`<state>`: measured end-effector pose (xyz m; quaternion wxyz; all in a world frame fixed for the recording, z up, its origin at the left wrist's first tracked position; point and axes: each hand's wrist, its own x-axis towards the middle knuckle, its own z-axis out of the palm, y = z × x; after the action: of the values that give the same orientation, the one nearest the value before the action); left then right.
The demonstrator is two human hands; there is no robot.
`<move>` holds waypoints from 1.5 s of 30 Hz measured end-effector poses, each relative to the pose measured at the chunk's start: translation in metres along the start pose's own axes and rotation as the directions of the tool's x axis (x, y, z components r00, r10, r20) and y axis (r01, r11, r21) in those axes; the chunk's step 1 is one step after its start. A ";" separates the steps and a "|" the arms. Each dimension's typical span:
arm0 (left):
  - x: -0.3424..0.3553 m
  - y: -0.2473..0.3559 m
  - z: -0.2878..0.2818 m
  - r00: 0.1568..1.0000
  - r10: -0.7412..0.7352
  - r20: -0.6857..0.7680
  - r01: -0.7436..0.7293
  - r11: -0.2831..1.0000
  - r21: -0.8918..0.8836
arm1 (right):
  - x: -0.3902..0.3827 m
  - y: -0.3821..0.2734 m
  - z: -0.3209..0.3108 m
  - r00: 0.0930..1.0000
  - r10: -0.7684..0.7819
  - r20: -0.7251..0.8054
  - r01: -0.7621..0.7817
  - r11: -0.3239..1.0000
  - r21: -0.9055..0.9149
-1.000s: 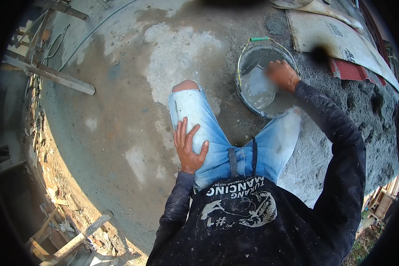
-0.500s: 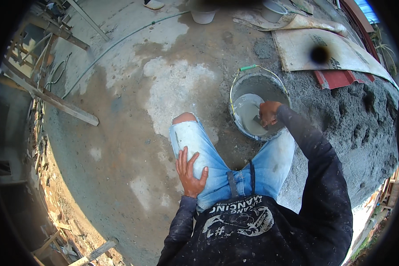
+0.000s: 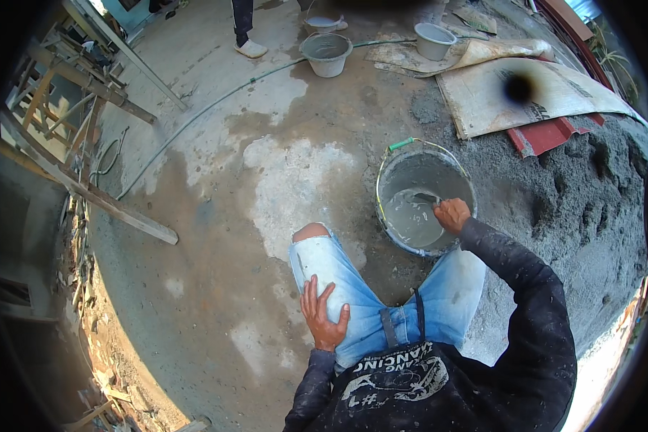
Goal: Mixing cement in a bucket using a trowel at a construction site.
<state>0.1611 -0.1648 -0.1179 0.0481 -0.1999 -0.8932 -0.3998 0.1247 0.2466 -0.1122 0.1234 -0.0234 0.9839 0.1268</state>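
Observation:
A large dark bucket (image 3: 389, 230) with a wire handle and green grip stands between my knees, beside my right leg. Wet grey cement mix (image 3: 410, 219) lies in its bottom. My right hand (image 3: 452, 214) is over the bucket's right side, its fingers closed round what looks like a small trowel (image 3: 428, 198). The dark blade points left above the mix; the handle is hidden in my fist. My left hand (image 3: 325, 317) rests on my left thigh, fingers spread, holding nothing.
A pile of grey sand (image 3: 569, 209) lies to the right, partly under white sacking (image 3: 511, 86) and a red sheet (image 3: 547, 137). Ahead stand a grey bucket (image 3: 326, 54) and a pale pail (image 3: 435, 42). A hose (image 3: 216, 106) crosses the floor near another person's foot (image 3: 251, 49). Wooden props (image 3: 122, 211) lean at left.
My view has tipped up, showing more of the far buckets and the other person's leg. My right hand has lifted from deep in the bucket toward its rim, with the trowel blade raised.

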 end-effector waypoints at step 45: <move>0.004 0.008 0.013 0.999 0.015 0.052 -0.014 1.000 -0.022 | -0.135 0.011 -0.095 0.849 0.437 -0.296 -0.277 0.847 0.454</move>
<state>0.1613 -0.1492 -0.1195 0.0257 -0.2171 -0.8884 -0.4038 0.2318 0.2353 0.0132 -0.0985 0.1646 0.9796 -0.0602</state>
